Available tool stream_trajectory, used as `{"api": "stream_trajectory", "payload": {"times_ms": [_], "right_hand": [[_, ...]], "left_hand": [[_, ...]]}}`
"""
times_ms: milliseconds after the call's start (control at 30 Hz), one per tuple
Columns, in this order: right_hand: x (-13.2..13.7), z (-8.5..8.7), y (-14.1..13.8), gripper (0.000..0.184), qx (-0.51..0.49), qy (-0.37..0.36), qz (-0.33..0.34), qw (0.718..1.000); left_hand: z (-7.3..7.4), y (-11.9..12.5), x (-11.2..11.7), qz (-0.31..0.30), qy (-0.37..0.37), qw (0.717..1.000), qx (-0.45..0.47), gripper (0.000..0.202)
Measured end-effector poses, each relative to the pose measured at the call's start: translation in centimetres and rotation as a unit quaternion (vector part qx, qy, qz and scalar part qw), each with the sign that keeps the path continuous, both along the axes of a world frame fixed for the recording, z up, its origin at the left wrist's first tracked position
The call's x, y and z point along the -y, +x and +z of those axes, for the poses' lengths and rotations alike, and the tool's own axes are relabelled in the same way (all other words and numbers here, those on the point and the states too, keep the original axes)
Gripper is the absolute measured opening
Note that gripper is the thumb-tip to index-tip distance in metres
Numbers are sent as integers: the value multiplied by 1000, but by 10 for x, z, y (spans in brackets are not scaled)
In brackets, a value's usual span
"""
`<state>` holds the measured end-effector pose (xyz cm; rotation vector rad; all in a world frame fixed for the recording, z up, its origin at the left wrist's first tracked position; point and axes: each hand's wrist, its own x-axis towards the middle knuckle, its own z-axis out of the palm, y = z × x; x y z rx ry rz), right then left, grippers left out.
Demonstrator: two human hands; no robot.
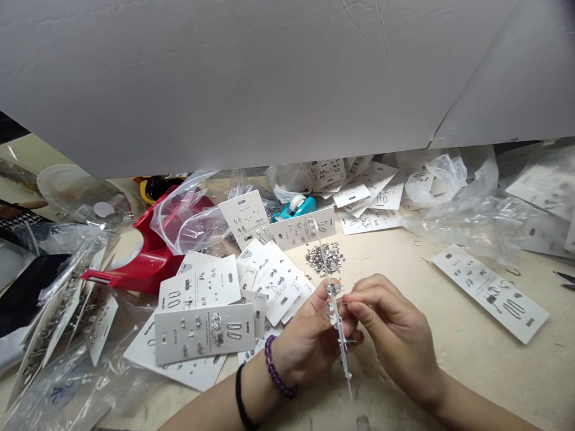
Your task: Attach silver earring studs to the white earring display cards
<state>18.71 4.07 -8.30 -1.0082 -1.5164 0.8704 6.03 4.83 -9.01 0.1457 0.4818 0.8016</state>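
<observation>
My left hand (pixel 309 338) is closed on a white earring card (pixel 335 305) that I see edge-on, standing upright between both hands, with small silver earrings along it. My right hand (pixel 395 332) pinches at the card's upper part near the studs; what sits between its fingertips is too small to make out. A purple bead bracelet and a black band circle my left wrist. Just beyond my hands lies a small heap of silver earring backs (pixel 324 258) on the beige table (pixel 449 335).
A pile of filled earring cards (pixel 204 330) lies to the left, one long card (pixel 490 292) to the right. A red tape dispenser (pixel 148 260), a teal tape dispenser (pixel 296 207), clear plastic bags (pixel 467 206) and more cards crowd the back. A white board (pixel 269 78) overhangs.
</observation>
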Motion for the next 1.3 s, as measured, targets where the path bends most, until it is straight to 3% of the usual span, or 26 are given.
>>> {"api": "stream_trajectory", "payload": {"times_ms": [167,367,600,833,1033,1300], "right_hand": [[-1,0,3,13,45,28,2,999],[-3,3,8,16,76,94,11,993],[-5,13,17,21,142,181,27,973],[-5,14,21,23,202,222,21,954],[-3,5,25,26,212,184,49,959],[-2,14,21,24,150,122,54,980]], "left_hand": [[-2,-1,0,0,8,1000,-15,22],[-4,0,1,18,68,997,-13,11],[3,1,1,21,109,994,2,8],[4,2,1,29,109,993,-39,11],[1,2,-1,5,113,991,-65,16],[4,1,3,6,54,999,0,15]]}}
